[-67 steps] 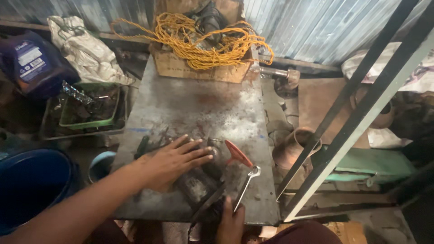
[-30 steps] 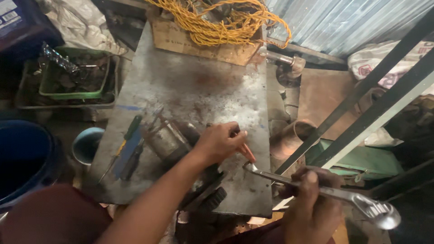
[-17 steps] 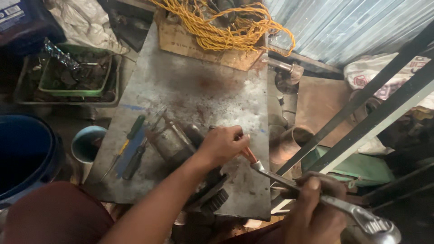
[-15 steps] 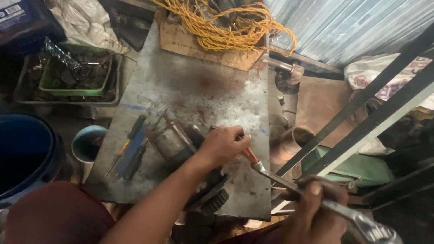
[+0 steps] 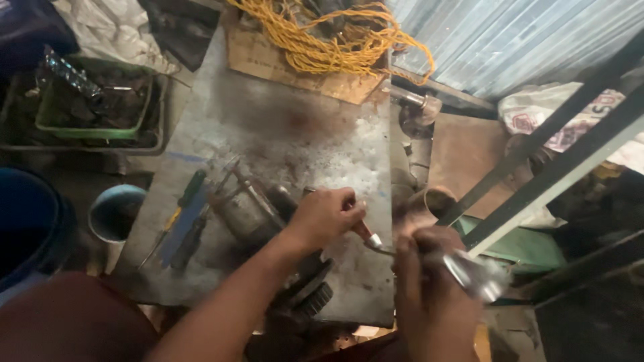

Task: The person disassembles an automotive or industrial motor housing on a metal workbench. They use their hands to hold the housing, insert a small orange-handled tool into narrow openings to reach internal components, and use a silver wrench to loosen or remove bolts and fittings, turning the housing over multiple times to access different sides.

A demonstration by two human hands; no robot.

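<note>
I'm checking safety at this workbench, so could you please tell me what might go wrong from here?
1. The left hand grips a red-handled screwdriver right beside the right hand, which holds a metal wrench; a slip could jab the fingers.
2. The work sits near the metal table edge, so the motor part or the tools could fall.
3. The yellow cord lies tangled and could snag.

Dim workshop: corrugated metal wall [image 5: 510, 40] behind workbench [image 5: 295, 134].
</note>
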